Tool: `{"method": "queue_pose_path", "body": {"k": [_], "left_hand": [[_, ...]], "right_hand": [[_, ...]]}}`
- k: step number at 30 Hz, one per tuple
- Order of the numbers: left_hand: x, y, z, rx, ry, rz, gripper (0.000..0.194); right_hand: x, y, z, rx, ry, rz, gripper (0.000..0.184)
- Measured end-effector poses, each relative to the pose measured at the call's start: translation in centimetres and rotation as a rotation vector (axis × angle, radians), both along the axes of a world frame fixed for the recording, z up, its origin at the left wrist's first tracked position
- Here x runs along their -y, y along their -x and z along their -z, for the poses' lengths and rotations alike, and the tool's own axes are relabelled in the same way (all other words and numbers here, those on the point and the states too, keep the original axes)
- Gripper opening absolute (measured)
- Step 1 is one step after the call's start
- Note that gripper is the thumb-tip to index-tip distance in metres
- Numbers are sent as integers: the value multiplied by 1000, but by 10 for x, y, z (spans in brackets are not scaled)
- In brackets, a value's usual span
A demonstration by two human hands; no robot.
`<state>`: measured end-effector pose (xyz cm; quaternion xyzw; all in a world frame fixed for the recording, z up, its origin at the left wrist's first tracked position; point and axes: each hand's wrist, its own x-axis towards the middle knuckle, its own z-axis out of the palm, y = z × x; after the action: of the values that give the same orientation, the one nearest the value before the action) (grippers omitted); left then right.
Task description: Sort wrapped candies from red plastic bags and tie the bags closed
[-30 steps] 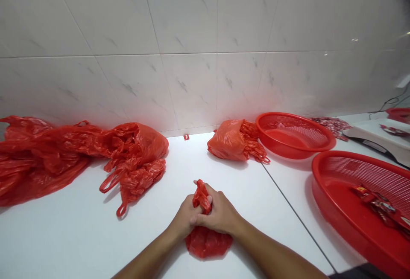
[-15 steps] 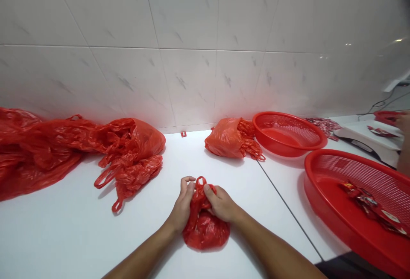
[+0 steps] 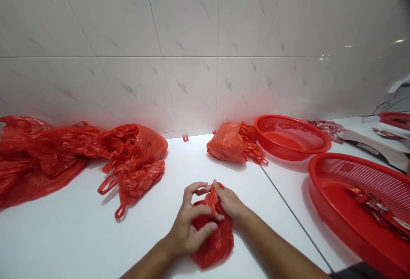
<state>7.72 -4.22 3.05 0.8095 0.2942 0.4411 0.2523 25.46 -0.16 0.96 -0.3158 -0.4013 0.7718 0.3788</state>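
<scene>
A small filled red plastic bag [image 3: 221,245] rests on the white table, close to me. My right hand [image 3: 233,202] pinches its gathered neck and a handle loop from the right, thumb on top. On the near left side, my left hand [image 3: 185,223] curls loosely about the neck, with thumb and fingers spread apart. Its index fingertip reaches the red handle strip, and the thumb hovers over the bag's body. The bag's contents are hidden by the plastic.
More red plastic bags [image 3: 137,142] lie along the left, and another filled bag [image 3: 229,142] sits by the tiled wall. Right of it stand a red basket [image 3: 288,155] and a larger one [image 3: 339,223] holding small packets. A white scale [image 3: 374,142] is behind them.
My left hand has shifted from the bag's left side to its front, fingers spreading. My right hand keeps hold of the neck. The bag has tilted and turned slightly.
</scene>
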Motion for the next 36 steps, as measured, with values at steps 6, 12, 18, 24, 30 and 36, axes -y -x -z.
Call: {"method": "queue_pose_path", "body": {"k": [6, 12, 18, 24, 30, 36], "left_hand": [[0, -1, 5, -152, -79, 69, 42], [-6, 1, 0, -114, 37, 55, 42], [-2, -4, -6, 2, 225, 35, 36], [-5, -3, -2, 321, 727, -19, 46], [-15, -1, -11, 462, 973, -27, 52], [-13, -3, -11, 552, 1102, -8, 53]], "right_hand": [[-8, -18, -3, -100, -116, -125, 77], [-12, -37, -14, -6, -368, -214, 52], [-12, -42, -17, 83, -442, -213, 42], [-18, -49, -12, 261, -736, 5, 22], [-16, -39, -1, 422, -1210, 294, 18], [-7, -33, -2, 496, -1320, 312, 20]]}}
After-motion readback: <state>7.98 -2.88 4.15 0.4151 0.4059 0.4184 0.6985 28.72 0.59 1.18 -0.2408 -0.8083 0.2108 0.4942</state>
